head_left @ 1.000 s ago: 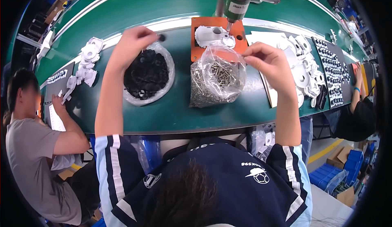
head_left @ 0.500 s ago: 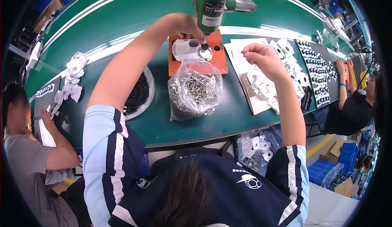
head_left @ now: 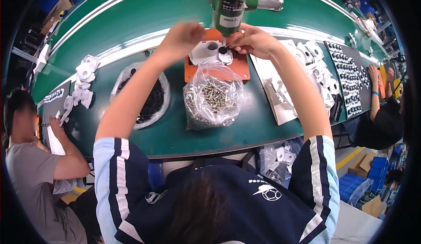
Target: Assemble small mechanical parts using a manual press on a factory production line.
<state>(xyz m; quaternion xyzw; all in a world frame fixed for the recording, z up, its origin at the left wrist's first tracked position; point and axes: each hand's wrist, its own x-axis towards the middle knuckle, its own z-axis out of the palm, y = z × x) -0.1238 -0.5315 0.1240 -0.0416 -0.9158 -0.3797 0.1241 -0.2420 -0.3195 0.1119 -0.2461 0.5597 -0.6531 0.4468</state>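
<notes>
**One white plastic housing [head_left: 201,53] lies under a green spindle head [head_left: 226,14]**

The housing rests on an orange fixture plate [head_left: 239,68], its round end toward the spindle tip [head_left: 224,41]; the plate probably serves to keep the part flat and in line with the tool above. A black round cap [head_left: 222,50] shows on that round end, just below the tip.

The right hand [head_left: 252,41] reaches in from the far right side of the plate. Its thumb and forefinger are bent toward each other beside the tip, likely because the overhanging head leaves only a side approach; whether they grip something small, I cannot tell. The left hand [head_left: 186,35] is raised over the plate's left edge, its fingers curled and blurred, so I cannot tell whether it holds anything. That position seems to keep it out of the right hand's way.

An open clear bag of metal screws [head_left: 213,97] stands against the plate's near edge, apparently for a short reach. Left of it, another bag, filled with black round parts [head_left: 151,99], has its rim rolled outward, which probably keeps the mouth wide. More white housings [head_left: 311,60] are piled to the right, beside a dark tray [head_left: 346,77] with small parts in rows, perhaps spaced for easy picking.
</notes>
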